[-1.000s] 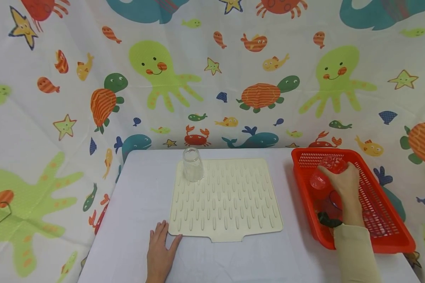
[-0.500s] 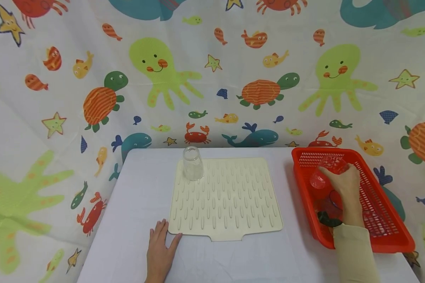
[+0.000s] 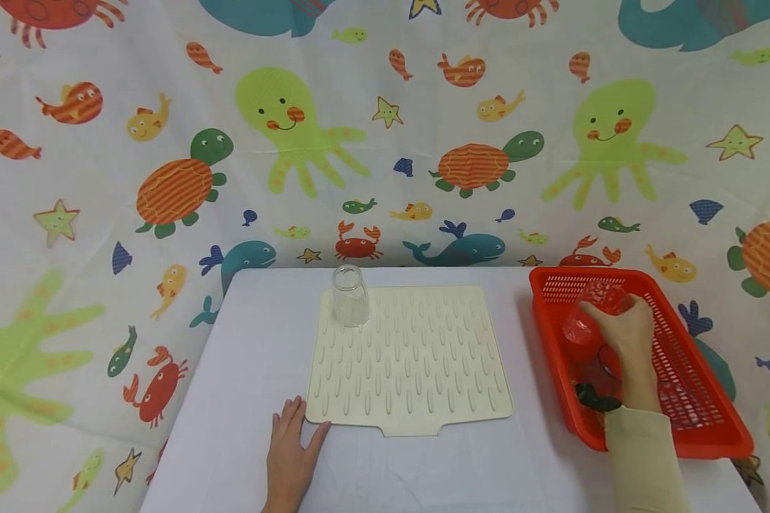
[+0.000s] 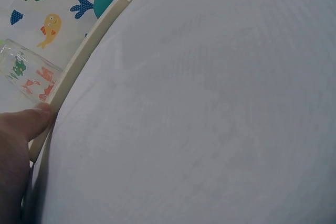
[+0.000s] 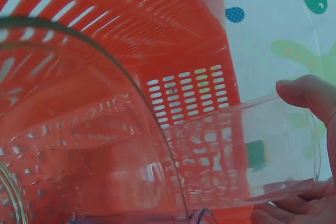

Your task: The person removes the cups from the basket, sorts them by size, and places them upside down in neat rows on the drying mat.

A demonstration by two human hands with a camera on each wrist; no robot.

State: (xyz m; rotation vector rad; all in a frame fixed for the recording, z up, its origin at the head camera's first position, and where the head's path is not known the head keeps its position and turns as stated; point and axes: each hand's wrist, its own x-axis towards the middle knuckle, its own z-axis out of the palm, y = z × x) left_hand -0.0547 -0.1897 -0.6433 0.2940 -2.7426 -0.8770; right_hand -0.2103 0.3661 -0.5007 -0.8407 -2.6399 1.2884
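My right hand (image 3: 627,340) reaches into the red plastic basket (image 3: 552,377) and grips a clear drinking glass (image 3: 580,326) lying tilted there. In the right wrist view, its thumb and fingers pinch the rim end of that textured glass (image 5: 281,150). My left hand (image 3: 291,456) rests on the table at the near left corner of a cream drying board (image 3: 417,349), fingers extended. The left wrist view shows its thumb (image 4: 38,119) touching the board's edge. Another clear glass (image 3: 351,303) stands narrow end up at the board's far left corner.
Other items lie in the basket, partly hidden by the right arm, including a dark green object (image 3: 595,397). A larger clear round-rimmed vessel (image 5: 176,174) sits close to the right wrist camera. A patterned sea-animal curtain (image 3: 385,142) hangs behind the white-covered table (image 3: 250,342).
The left part of the curtain has shifted in view. Both hands, the glasses, the board and the basket show almost no movement; the right hand keeps its grip on the glass.
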